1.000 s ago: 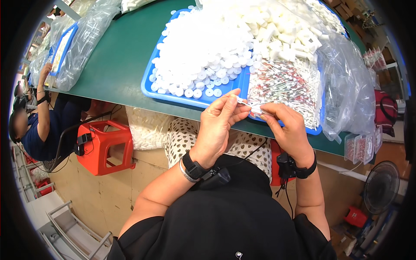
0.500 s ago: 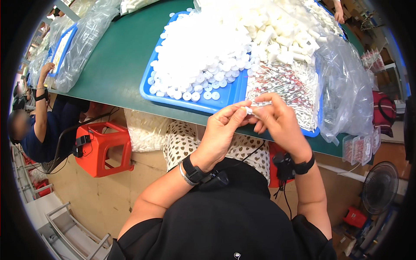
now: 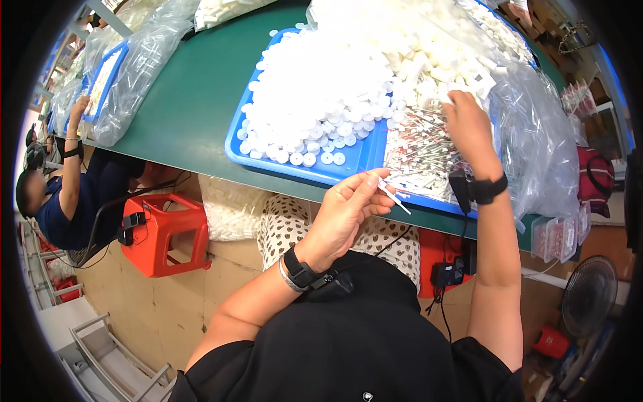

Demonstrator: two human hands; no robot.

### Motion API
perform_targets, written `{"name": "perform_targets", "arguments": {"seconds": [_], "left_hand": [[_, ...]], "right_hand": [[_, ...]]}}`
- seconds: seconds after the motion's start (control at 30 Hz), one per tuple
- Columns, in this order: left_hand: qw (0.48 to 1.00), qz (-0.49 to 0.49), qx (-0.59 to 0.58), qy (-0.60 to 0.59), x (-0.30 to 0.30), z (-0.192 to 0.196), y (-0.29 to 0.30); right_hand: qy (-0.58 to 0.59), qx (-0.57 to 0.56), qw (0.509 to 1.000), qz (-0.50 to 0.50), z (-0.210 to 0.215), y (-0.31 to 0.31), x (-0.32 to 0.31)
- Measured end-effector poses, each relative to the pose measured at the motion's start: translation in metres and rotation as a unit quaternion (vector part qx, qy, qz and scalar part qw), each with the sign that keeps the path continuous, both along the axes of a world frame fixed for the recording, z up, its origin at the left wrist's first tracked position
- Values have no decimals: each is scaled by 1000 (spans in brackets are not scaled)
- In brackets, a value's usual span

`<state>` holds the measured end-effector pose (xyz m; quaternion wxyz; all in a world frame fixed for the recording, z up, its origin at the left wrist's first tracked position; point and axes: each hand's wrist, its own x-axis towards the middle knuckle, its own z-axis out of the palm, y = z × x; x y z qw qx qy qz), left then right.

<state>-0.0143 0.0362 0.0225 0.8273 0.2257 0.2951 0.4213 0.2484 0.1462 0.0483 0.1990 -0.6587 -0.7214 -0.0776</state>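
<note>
Low over the near edge of the blue tray, my left hand (image 3: 349,208) pinches a thin white stick (image 3: 396,196) between thumb and fingers, its free end slanting down to the right. My right hand (image 3: 471,128) reaches over the tray's right side, fingers bent down where the cream plastic pieces (image 3: 429,63) meet the thin red-and-white sticks (image 3: 423,144). Its fingertips are partly hidden, so I cannot make out whether they hold anything. White round discs (image 3: 315,100) are heaped in the left part of the blue tray (image 3: 268,165).
Clear plastic bags (image 3: 532,141) lie against the tray's right side on the green table (image 3: 167,87). At the far left, a person (image 3: 60,181) reaches to another blue tray (image 3: 107,80). A red stool (image 3: 167,234) and a black fan (image 3: 589,295) stand below the table.
My right hand has left my left hand and moved up and right to the heaps in the tray. My left hand stays near its place, with a white stick now showing in it.
</note>
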Motion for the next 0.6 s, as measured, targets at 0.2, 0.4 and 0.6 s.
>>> {"name": "perform_targets", "arguments": {"seconds": [0.2, 0.4, 0.6], "left_hand": [[998, 26, 24, -48, -3, 6, 7], [998, 23, 9, -57, 7, 13, 5], [992, -2, 91, 90, 16, 8, -5]], "right_hand": [[376, -131, 916, 37, 29, -65, -30], [306, -120, 931, 155, 28, -126, -67], [337, -160, 915, 154, 31, -137, -72]]}}
